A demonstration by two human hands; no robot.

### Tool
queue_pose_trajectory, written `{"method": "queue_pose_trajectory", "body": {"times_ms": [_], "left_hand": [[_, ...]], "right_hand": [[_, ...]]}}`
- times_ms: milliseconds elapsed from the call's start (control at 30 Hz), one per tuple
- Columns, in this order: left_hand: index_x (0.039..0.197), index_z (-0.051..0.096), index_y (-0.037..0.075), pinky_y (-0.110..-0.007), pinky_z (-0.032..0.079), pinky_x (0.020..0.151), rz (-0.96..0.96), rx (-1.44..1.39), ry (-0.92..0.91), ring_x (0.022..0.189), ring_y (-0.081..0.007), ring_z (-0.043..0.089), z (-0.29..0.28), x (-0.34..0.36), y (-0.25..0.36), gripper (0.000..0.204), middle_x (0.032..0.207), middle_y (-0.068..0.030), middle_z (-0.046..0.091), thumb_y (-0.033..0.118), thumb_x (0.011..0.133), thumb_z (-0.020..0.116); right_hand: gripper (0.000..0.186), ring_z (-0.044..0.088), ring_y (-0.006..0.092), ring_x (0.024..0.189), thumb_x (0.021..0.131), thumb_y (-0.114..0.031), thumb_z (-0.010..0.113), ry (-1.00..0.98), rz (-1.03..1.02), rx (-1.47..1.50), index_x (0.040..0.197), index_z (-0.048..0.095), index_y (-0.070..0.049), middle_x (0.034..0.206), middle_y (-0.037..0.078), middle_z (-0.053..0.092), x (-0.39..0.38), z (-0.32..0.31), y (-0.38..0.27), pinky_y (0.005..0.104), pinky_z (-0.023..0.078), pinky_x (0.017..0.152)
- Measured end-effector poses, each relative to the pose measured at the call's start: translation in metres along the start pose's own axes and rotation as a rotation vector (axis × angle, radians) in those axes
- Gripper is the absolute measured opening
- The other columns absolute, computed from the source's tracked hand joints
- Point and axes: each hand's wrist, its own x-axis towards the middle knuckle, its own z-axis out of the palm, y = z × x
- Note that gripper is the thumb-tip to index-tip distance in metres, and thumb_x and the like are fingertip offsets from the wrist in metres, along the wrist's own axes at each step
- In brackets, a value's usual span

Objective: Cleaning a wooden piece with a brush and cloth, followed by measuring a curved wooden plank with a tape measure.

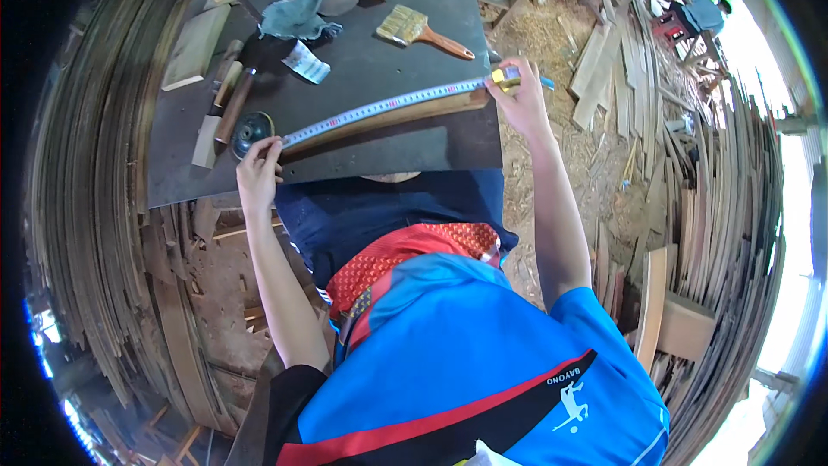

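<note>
A tape measure's white blade (379, 107) is stretched along a narrow wooden strip (405, 116) lying on the dark tabletop. My left hand (258, 174) pinches the blade's end at the strip's left end. At the strip's right end, my right hand (523, 102) is closed round the yellow tape measure case (504, 78). A thin blue tip (547, 84) pokes out beyond its fingers; its kind is unclear. Just above my left hand sits a dark round disc (253, 129). A paintbrush (418, 28) with a wooden handle lies beyond the blade.
Wooden-handled tools (233, 103), a grey cloth (293, 15), a small packet (306, 62) and wood blocks (197, 46) lie on the dark table (405, 151). Planks (95, 181) are stacked at left, with more boards (690, 198) at right. A person (703, 15) is far right.
</note>
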Motion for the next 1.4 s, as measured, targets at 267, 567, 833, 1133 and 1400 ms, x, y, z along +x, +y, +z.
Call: {"method": "queue_pose_trajectory", "body": {"times_ms": [267,567,833,1133,1400], "left_hand": [[0.117,0.078,0.006,-0.022,0.05,0.056,0.012,0.01,0.012,0.068,-0.0039,0.058,0.004,0.0,0.004,0.023,0.09,0.0001,0.071,0.022,0.102,0.072],[0.117,0.078,0.007,-0.022,0.049,0.055,-0.054,-0.012,0.009,0.067,-0.0035,0.056,0.003,-0.003,0.0,0.025,0.086,0.0015,0.069,0.024,0.1,0.075],[0.119,0.077,0.005,-0.022,0.05,0.057,-0.026,-0.022,0.014,0.068,-0.0035,0.056,0.004,-0.003,0.005,0.026,0.094,-0.0002,0.072,0.023,0.1,0.075],[0.119,0.077,0.006,-0.022,0.05,0.059,-0.023,0.014,0.01,0.07,-0.0039,0.057,0.003,-0.002,0.001,0.027,0.095,0.0004,0.071,0.026,0.101,0.073],[0.118,0.078,0.008,-0.023,0.051,0.059,-0.016,0.028,0.007,0.07,-0.0046,0.057,0.002,0.001,0.002,0.027,0.094,0.0001,0.071,0.028,0.101,0.073]], "right_hand": [[0.043,0.062,0.0354,0.103,0.086,-0.011,0.083,0.048,-0.024,-0.022,0.121,0.058,-0.01,0.114,0.018,0.053,0.003,0.001,-0.004,0.044,0.051,0.092],[0.046,0.06,0.0362,0.107,0.083,-0.012,0.083,-0.009,0.006,0.002,0.121,0.058,-0.01,0.114,0.02,0.054,0.004,0.001,0.013,0.0448,0.049,0.094],[0.05,0.058,0.0324,0.111,0.084,-0.014,0.084,0.168,0.272,0.121,0.124,0.056,-0.006,0.115,0.018,0.056,-0.039,0.022,0.039,0.0427,0.048,0.096],[0.048,0.059,0.0293,0.11,0.086,-0.017,0.086,0.139,0.303,0.296,0.124,0.058,-0.008,0.118,0.014,0.057,-0.013,0.018,0.047,0.041,0.048,0.097],[0.044,0.062,0.0285,0.108,0.088,-0.021,0.085,-0.012,0.05,0.159,0.123,0.061,-0.009,0.118,0.013,0.058,-0.001,0.002,0.017,0.0403,0.05,0.096]]}}
